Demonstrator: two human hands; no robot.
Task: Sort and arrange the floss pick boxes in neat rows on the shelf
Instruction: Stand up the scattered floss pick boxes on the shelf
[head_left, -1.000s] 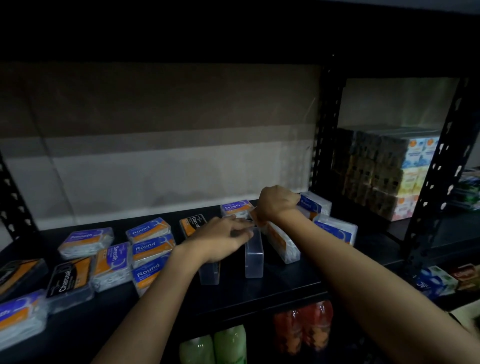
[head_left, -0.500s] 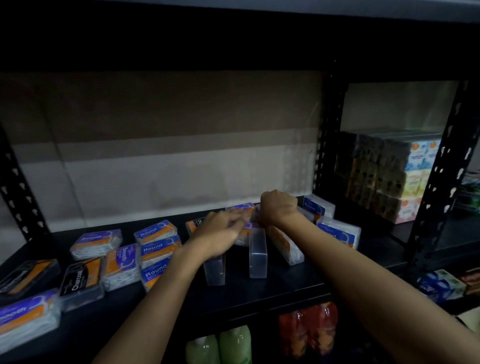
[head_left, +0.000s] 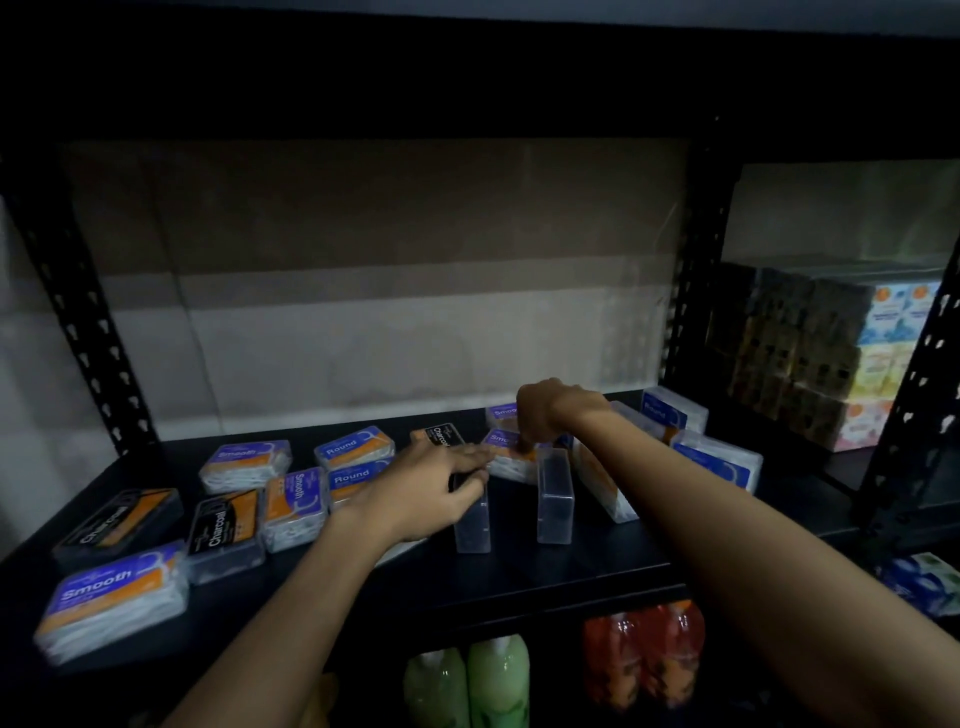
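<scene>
A Smooth box (head_left: 506, 457) at mid-shelf is pinched by the curled fingers (head_left: 524, 441) of the right hand (head_left: 545, 410); the left hand (head_left: 434, 491) is laid, fingers loosely extended, over an upright clear box (head_left: 471, 525). Further floss pick boxes (head_left: 296, 506) are scattered flat across the black shelf (head_left: 519, 577); bottles (head_left: 467, 680) are seen below.

Black shelf (head_left: 519, 571) carries scattered floss pick boxes. Left hand (head_left: 436, 488) rests on upright clear box (head_left: 471, 525), fingers extended. Right hand (head_left: 545, 410), behind that box, pinches Smooth box (head_left: 506, 457). Second upright clear box (head_left: 555, 499) just right. Charcoal boxes (head_left: 223, 530) far left.
</scene>
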